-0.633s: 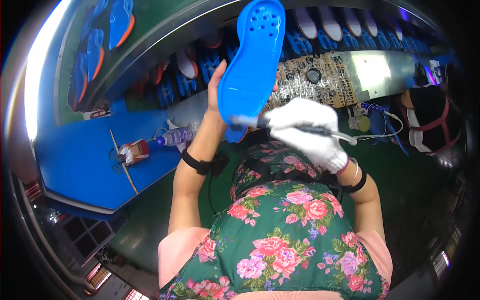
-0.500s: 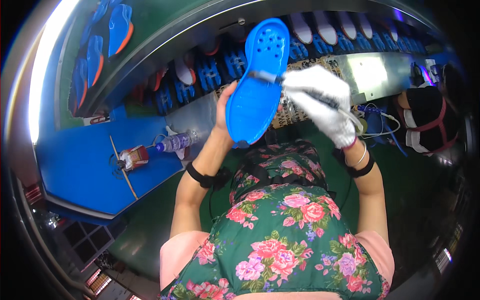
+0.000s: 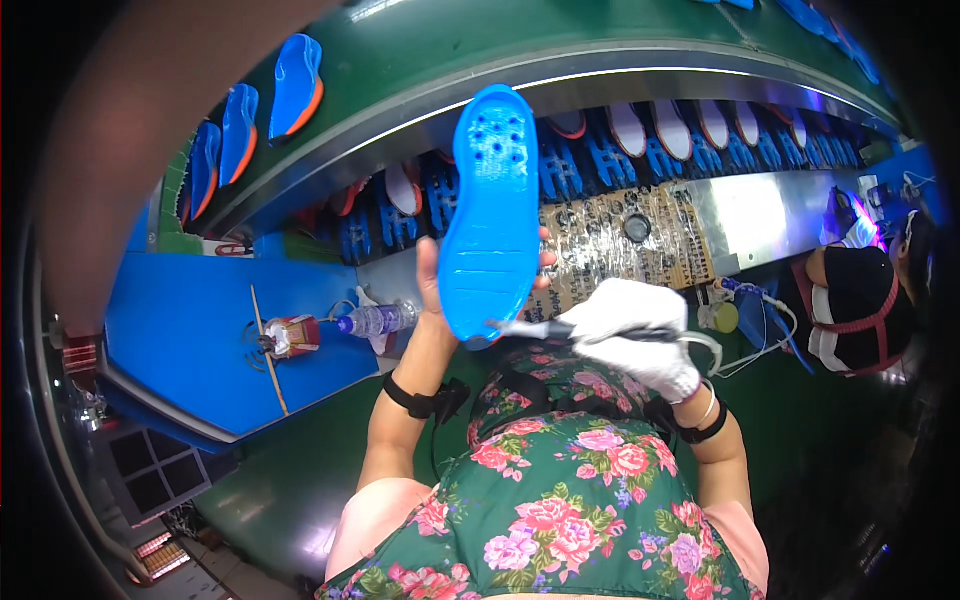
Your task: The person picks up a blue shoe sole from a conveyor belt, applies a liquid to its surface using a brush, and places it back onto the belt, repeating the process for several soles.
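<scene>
A glossy blue shoe sole [image 3: 490, 220], with several small holes at its far end, stands nearly upright in front of me. My left hand [image 3: 430, 275], bare, grips it from behind; the thumb shows at the left edge and fingertips at the right. In a white glove, my right hand [image 3: 637, 335] is closed around the handle of a brush [image 3: 530, 328] with a pale tube trailing from it. The brush tip meets the sole's near end, close to the lower rim. The sole's surface looks wet.
Beyond the sole runs a green conveyor belt [image 3: 450, 40] carrying blue-and-orange soles [image 3: 297, 85]. Below it is a rack of shoes [image 3: 672, 128]. A plastic bottle [image 3: 380, 320] lies beside a blue table [image 3: 190, 340] at left. Another person [image 3: 855, 300] sits at right.
My right hand has brought the brush down from the middle of the sole to its near end. The sole is turned more upright, and the view has shifted, showing more of the belt.
</scene>
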The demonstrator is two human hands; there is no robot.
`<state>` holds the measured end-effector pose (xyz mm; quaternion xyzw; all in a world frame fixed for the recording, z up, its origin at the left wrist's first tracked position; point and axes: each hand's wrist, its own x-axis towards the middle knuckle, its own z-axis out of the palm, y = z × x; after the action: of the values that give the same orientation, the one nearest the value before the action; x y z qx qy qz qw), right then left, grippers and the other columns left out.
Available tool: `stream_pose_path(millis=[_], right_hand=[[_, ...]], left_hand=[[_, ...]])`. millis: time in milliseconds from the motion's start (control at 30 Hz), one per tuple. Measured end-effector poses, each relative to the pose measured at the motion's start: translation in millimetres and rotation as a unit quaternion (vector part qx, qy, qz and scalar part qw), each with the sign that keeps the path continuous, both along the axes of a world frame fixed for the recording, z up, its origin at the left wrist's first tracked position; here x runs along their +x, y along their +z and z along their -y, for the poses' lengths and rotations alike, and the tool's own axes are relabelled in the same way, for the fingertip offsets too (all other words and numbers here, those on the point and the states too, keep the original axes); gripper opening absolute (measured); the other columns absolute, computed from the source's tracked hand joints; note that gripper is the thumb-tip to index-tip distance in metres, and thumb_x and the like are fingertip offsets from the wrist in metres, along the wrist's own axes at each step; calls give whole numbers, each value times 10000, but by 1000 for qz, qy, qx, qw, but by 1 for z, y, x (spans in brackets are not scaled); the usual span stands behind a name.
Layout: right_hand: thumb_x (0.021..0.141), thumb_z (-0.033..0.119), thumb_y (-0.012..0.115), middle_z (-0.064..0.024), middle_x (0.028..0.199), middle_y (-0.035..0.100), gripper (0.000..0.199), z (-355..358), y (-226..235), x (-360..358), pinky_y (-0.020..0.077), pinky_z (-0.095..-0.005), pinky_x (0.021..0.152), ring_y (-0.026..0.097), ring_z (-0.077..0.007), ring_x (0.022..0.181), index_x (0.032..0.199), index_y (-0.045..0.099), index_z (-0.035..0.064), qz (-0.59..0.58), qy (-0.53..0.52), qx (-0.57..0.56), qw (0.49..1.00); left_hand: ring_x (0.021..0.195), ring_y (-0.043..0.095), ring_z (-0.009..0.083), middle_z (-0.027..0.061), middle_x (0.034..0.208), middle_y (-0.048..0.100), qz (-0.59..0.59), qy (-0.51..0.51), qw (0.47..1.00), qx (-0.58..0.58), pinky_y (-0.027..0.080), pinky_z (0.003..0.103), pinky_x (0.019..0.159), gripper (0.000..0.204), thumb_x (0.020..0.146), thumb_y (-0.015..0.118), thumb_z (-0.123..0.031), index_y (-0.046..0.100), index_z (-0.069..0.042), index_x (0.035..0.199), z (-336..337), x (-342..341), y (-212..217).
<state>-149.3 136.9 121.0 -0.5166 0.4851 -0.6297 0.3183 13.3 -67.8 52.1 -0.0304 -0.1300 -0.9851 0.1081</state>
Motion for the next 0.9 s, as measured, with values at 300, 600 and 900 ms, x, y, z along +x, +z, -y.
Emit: stream_pose_path(millis=[300,600,900], right_hand=[[852,-11,794,-63,942,761,152,0,-35,3,560,-255,719,694,-110,817,1003,781,4,211,-137,133,959],[859,6,777,-59,948,769,180,14,-85,19,530,-243,737,674,-97,822,1039,787,5,193,-137,151,960],[875,40,790,-38,920,769,142,9,-98,7,534,-248,709,665,-83,791,1014,787,13,228,-136,170,949]], left_hand=[[1443,314,545,340,1637,162,-101,78,992,18,428,618,1135,1182,870,705,-660,93,15,1623,141,-41,74],[1555,170,450,242,1674,204,-46,216,953,208,271,569,1256,916,1022,383,-659,212,26,1604,227,-64,69],[1548,238,429,312,1672,153,16,169,982,87,312,538,1239,1030,1004,456,-678,65,44,1626,125,-110,85]])
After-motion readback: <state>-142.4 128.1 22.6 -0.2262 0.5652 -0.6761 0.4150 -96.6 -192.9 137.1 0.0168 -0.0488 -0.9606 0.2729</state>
